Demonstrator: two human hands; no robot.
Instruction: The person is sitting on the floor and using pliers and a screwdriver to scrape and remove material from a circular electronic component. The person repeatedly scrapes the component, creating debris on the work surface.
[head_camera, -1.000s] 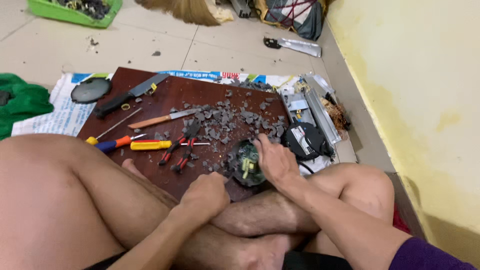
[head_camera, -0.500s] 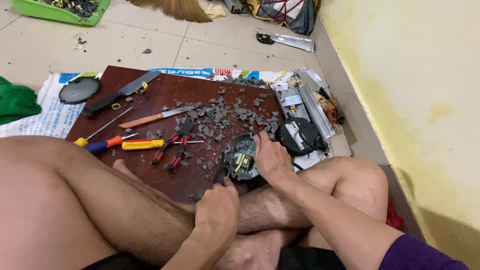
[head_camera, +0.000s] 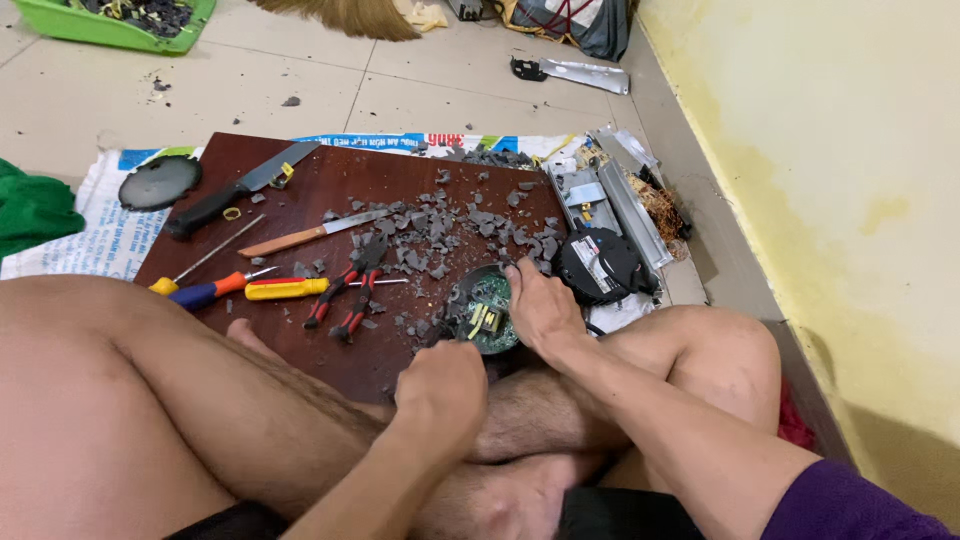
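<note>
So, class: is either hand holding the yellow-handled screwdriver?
No, the yellow-handled screwdriver lies on the wooden board, while the right hand grips a round circuit board and the left hand is beside it.

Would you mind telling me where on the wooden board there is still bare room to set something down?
The board's far strip, between the black-handled knife and the grey fragments, is mostly bare. So is the near edge below the red pliers. It is crowded around the round circuit part at the right hand.

Pliers (head_camera: 345, 295) on board (head_camera: 330, 170), screwdrivers (head_camera: 250, 290) left, round circuit part (head_camera: 485, 305) right, knives (head_camera: 240, 190) behind.
</note>
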